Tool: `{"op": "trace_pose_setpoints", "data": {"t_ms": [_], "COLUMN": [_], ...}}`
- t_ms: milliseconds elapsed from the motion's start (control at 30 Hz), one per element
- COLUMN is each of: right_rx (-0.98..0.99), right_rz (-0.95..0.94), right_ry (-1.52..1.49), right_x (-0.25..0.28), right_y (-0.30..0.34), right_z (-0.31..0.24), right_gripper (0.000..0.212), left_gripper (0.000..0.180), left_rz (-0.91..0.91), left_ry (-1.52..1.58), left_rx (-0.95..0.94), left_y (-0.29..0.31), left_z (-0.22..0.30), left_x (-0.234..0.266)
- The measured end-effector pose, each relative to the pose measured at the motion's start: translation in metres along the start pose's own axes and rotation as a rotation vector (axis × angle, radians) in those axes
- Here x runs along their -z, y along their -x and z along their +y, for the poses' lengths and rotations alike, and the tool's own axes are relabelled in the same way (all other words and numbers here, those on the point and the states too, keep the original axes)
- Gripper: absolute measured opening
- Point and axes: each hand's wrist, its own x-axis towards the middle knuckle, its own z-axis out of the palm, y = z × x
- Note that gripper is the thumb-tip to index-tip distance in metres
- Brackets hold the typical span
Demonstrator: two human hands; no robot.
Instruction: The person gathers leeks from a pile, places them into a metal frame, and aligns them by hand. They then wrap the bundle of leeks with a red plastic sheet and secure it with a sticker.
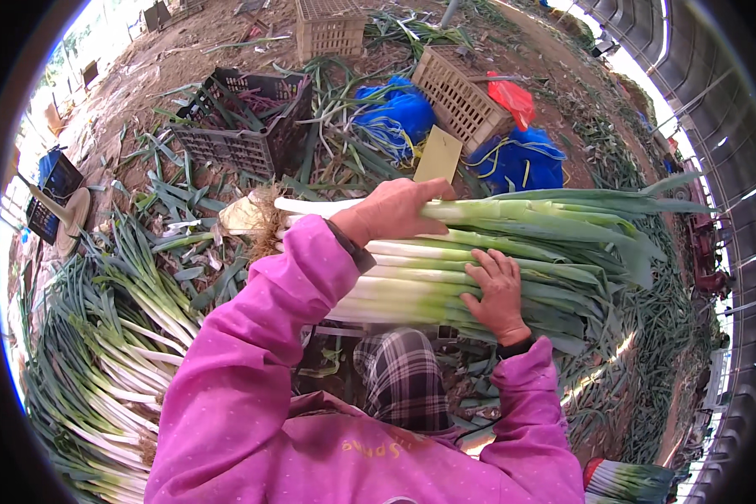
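A wide layer of long green onions (395, 290) lies across in front of me, white stalks and roots to the left, green leaves to the right. At its far edge, my left hand (401, 212) is closed round a thick green onion (311, 207), the thumb and fingers on either side of it. My right hand (497, 294) rests on top of the layer near the green part, fingers spread a little and bent, gripping nothing. What supports the layer from below is mostly hidden; my plaid-covered knee (401, 378) shows just nearer than it.
Many loose green onions (118, 361) are heaped at my left. Beyond stand a black crate (248, 139), a tilted tan crate (458, 92), another tan crate (329, 34), blue net bags (395, 109) and a red plastic bag (512, 99). A bundle (626, 480) lies at the near right. Leaf scraps litter the ground.
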Motion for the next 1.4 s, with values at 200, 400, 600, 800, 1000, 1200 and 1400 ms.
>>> {"op": "trace_pose_setpoints", "data": {"t_ms": [200,400,600,800,1000,1200,1400], "right_rx": [0.008,-0.04,-0.042,-0.003,0.031,-0.051,-0.155], "right_rz": [0.003,-0.018,-0.06,0.002,-0.054,0.203,0.036], "right_ry": [0.003,-0.014,-0.051,0.012,-0.035,0.184,0.348], "right_x": [0.001,-0.001,0.005,0.007,0.009,-0.01,-0.028], "right_y": [-0.001,-0.001,-0.006,-0.004,-0.011,-0.029,-0.039], "right_z": [-0.005,0.0,-0.004,-0.008,-0.007,0.0,0.002], "right_gripper": [0.045,0.045,0.048,0.047,0.046,0.042,0.039], "left_gripper": [0.04,0.034,0.033,0.032,0.028,0.032,0.043], "left_rz": [-0.061,-0.052,0.002,0.077,0.148,0.082,0.29], "left_ry": [0.027,-0.064,-0.072,-0.04,-0.195,-0.311,-0.44], "left_rx": [-0.058,0.078,0.094,0.05,0.124,0.191,0.204], "left_y": [0.014,0.021,0.02,0.02,0.028,0.025,0.109], "left_z": [-0.034,-0.033,-0.042,-0.052,-0.06,-0.062,-0.133], "left_x": [-0.019,-0.044,-0.051,-0.055,-0.1,-0.105,-0.06]}}
